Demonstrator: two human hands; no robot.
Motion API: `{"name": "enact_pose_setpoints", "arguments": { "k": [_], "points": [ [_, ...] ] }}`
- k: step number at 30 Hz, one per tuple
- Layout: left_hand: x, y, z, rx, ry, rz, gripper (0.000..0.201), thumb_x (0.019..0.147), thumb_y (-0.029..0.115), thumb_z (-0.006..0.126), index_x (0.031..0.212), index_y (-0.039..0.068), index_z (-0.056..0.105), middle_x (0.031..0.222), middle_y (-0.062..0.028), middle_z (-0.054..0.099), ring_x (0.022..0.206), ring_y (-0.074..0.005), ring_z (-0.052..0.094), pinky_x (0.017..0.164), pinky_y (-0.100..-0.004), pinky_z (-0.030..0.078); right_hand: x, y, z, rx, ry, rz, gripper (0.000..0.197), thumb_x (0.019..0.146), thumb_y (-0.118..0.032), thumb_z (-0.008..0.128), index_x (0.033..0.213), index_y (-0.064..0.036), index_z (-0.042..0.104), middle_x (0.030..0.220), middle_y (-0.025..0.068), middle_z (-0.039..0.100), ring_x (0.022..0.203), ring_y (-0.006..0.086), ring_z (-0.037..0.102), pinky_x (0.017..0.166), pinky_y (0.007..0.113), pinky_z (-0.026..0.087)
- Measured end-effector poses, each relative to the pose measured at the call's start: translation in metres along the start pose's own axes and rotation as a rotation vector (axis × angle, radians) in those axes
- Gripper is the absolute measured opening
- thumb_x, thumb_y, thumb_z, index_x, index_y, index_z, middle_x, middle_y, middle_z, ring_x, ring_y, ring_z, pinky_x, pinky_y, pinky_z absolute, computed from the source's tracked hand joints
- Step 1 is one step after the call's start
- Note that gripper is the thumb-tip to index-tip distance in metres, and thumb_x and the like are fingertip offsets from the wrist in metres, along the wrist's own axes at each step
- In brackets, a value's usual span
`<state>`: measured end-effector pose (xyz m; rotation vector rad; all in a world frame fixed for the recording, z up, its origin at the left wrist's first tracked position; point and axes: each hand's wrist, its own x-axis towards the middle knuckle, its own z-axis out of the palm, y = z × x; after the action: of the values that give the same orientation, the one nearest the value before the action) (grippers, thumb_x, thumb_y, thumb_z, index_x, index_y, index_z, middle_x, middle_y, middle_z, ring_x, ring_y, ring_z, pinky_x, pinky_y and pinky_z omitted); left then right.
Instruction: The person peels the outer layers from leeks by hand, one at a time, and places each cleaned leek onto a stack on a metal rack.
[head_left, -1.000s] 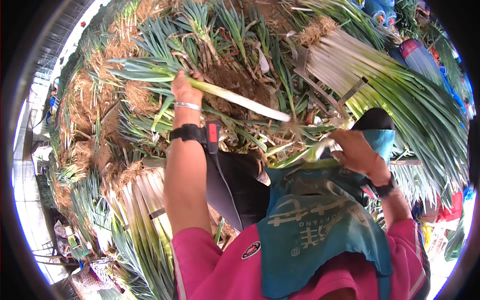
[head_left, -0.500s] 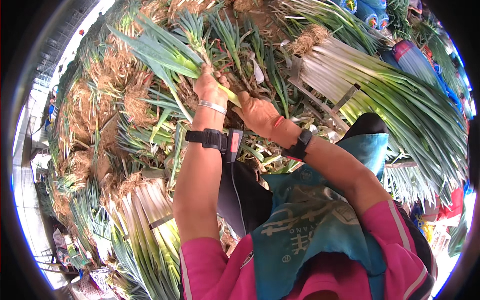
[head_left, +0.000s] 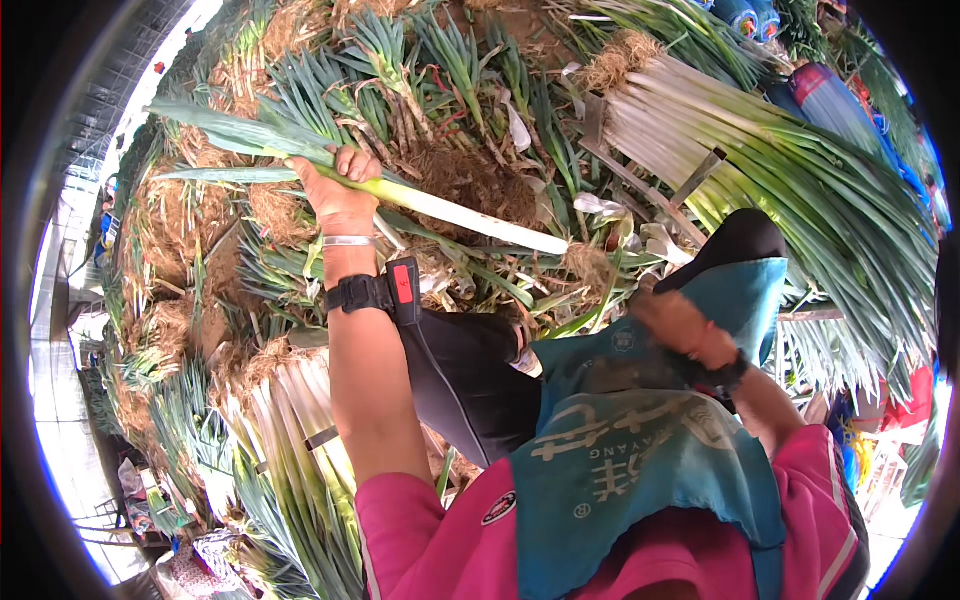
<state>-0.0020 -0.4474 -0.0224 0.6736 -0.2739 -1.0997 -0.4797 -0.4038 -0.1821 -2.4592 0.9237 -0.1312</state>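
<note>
My left hand [head_left: 342, 188] is closed around a leek [head_left: 470, 215] where its green leaves begin. The leaves stretch to the upper left and the bare white shaft points to the lower right. A tuft of roots [head_left: 588, 262] shows by the white end; I cannot tell whether it is still attached. My right hand [head_left: 685, 325] is apart from the leek, over the teal apron [head_left: 610, 365] on my lap. Motion smears its fingers, so I cannot make out whether it holds anything.
Cleaned leeks [head_left: 680, 140] lie stacked on a metal stand [head_left: 697, 180] at the right. Another stack of leeks [head_left: 290, 410] sits at the lower left. Untrimmed leeks with earthy roots [head_left: 170, 240] fill the left and far side. Stripped leaves [head_left: 470, 285] litter the ground before me.
My right hand has come away from the shaft and drawn back toward my lap. My left hand has moved left and a little nearer with the leek, whose white shaft now shows in full.
</note>
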Motion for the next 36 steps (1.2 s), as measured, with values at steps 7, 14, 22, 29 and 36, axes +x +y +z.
{"name": "enact_pose_setpoints", "arguments": {
  "k": [7,14,22,29,36],
  "points": [
    [-0.010,-0.006,0.031,-0.133,-0.652,0.006,0.061,0.082,0.071,0.043,0.065,0.012,0.044,0.052,0.0008,0.038,0.051,-0.0146,0.038,0.051,-0.0290,0.032,0.033,-0.011,-0.107,0.033,0.337,0.367,0.024,0.086,-0.028,0.060,0.097,-0.0066,0.066,0.086,0.0165,0.065,0.079,0.0326,0.064,0.069,0.039,0.051],
    [-0.011,-0.025,0.061,-0.078,-0.549,-0.052,0.069,0.072,0.081,0.045,0.065,0.012,0.050,0.051,-0.0015,0.040,0.047,-0.0172,0.039,0.049,-0.0304,0.031,0.100,-0.102,-0.107,0.208,0.521,-0.199,0.044,0.080,-0.024,0.069,0.117,-0.0052,0.056,0.111,0.0158,0.062,0.090,0.0334,0.063,0.078,0.038,0.052],
    [-0.009,-0.043,0.074,0.073,-0.339,0.050,0.060,0.079,0.069,0.050,0.079,0.009,0.049,0.062,-0.0026,0.042,0.054,-0.0178,0.039,0.052,-0.0307,0.032,0.128,-0.113,-0.088,0.179,0.404,-0.174,0.028,0.085,-0.029,0.062,0.100,-0.0054,0.065,0.081,0.0142,0.066,0.078,0.0327,0.064,0.068,0.041,0.052],
    [-0.006,-0.048,0.064,-0.008,-0.380,-0.075,0.041,0.096,0.046,0.039,0.099,0.005,0.045,0.084,-0.0076,0.049,0.059,-0.0178,0.043,0.055,-0.0317,0.036,0.117,-0.118,-0.085,0.392,0.454,-0.227,0.016,0.083,-0.017,0.061,0.088,-0.0034,0.066,0.075,0.0163,0.064,0.070,0.0328,0.063,0.062,0.040,0.051],
    [-0.014,-0.058,0.069,0.112,-0.213,-0.030,0.023,0.091,0.022,0.052,0.101,0.002,0.053,0.090,-0.0108,0.058,0.078,-0.0250,0.056,0.060,-0.0354,0.048,0.117,-0.119,-0.097,0.548,0.346,-0.023,0.017,0.086,-0.017,0.057,0.084,-0.0024,0.066,0.064,0.0107,0.062,0.057,0.0201,0.062,0.053,0.033,0.048]
  ]
}}
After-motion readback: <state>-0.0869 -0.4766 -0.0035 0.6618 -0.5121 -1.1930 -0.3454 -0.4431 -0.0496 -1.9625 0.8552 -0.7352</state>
